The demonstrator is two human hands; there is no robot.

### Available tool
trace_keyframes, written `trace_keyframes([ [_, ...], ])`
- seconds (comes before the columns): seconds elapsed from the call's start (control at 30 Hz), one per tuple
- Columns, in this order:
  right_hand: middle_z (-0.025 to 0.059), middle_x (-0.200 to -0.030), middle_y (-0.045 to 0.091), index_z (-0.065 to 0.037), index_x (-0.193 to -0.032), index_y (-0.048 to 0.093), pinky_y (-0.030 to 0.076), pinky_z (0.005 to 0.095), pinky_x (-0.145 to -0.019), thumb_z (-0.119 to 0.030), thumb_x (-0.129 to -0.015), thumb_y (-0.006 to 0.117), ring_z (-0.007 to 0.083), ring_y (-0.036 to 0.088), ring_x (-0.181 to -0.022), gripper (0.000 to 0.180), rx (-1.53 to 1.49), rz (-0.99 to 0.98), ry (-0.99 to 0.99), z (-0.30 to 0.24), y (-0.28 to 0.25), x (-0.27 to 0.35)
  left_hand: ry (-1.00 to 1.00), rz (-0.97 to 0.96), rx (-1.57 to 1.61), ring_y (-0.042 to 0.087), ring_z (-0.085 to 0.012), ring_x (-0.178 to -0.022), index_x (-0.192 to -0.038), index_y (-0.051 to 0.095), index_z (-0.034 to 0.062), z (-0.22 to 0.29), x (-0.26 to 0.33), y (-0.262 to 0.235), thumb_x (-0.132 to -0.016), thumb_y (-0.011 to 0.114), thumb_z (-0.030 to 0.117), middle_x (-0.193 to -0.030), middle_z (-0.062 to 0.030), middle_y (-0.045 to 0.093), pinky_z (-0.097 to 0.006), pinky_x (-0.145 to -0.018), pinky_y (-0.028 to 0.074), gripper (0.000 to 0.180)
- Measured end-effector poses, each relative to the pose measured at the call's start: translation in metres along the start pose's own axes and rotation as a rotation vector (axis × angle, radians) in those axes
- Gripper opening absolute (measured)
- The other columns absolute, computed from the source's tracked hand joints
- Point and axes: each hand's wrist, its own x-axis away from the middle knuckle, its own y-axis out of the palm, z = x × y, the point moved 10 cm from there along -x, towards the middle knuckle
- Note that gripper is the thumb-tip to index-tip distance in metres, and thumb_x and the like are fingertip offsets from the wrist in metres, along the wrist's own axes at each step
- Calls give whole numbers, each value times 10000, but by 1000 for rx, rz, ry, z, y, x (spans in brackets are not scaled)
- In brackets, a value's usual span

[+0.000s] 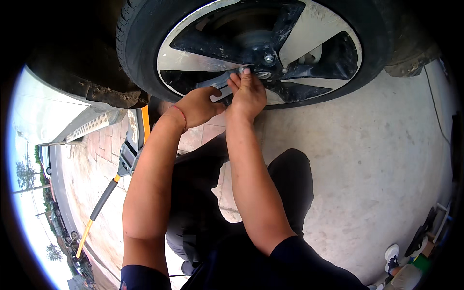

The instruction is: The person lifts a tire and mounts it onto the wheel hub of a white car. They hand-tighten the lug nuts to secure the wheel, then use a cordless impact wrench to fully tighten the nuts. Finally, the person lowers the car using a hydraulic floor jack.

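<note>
A car wheel (309, 29) with a silver and black rim fills the top of the view, ringed by its black tyre (133, 43). At the hub, one lug nut (269, 59) shows on its stud. My right hand (248, 94) reaches to the hub, fingertips pinching a second lug nut (263, 75) just below it. My left hand (197, 107) sits beside it to the left, closed around a grey metal wrench (220, 83) that lies against the rim.
An orange and black floor jack (126, 154) with a long handle lies at the left under the car body. Pale concrete (377, 159) spreads to the right, brick paving to the left. A white shoe (391, 252) and some gear sit at the lower right.
</note>
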Motion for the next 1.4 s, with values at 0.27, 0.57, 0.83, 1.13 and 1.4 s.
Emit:
trace_keyframes([
  [0.27,102,-952,677,59,-1034,623,578,277,-683,-165,-987,608,177,682,-790,229,-31,77,-18,8,18,12,-104,8,233,633,-163,-820,-1349,530,-19,-8,10,-14,-887,607,184,-985,-103,670,-289,-707,502,511],
  [0.57,93,-888,655,55,-997,612,559,318,-588,-277,-1021,533,181,653,-666,341,-96,84,368,26,20,14,-74,18,242,595,-119,-748,-1210,617,10,-2,3,-13,-878,608,194,-867,-45,648,-260,-667,474,380],
  [0.83,102,-906,658,37,-1060,620,554,312,-578,-215,-980,587,184,659,-678,266,35,46,285,14,13,11,-50,13,236,615,-119,-774,-1215,621,13,2,9,-7,-894,615,228,-892,-34,657,-261,-672,483,386],
  [1.13,146,-1006,548,80,-1100,516,570,496,-924,-244,-1063,406,263,626,-906,344,112,-164,264,6,29,-2,-263,91,-231,609,-357,-1168,-1315,576,50,-167,59,-41,-880,559,219,-1213,-231,649,-395,-994,471,467],
  [1.4,114,-946,606,43,-1102,527,613,417,-865,-137,-988,616,197,670,-835,231,95,-243,399,34,11,-24,-717,-818,-531,682,-307,-1058,-1035,743,-2,-576,246,215,-817,564,239,-1082,-238,707,-406,-881,529,371],
])
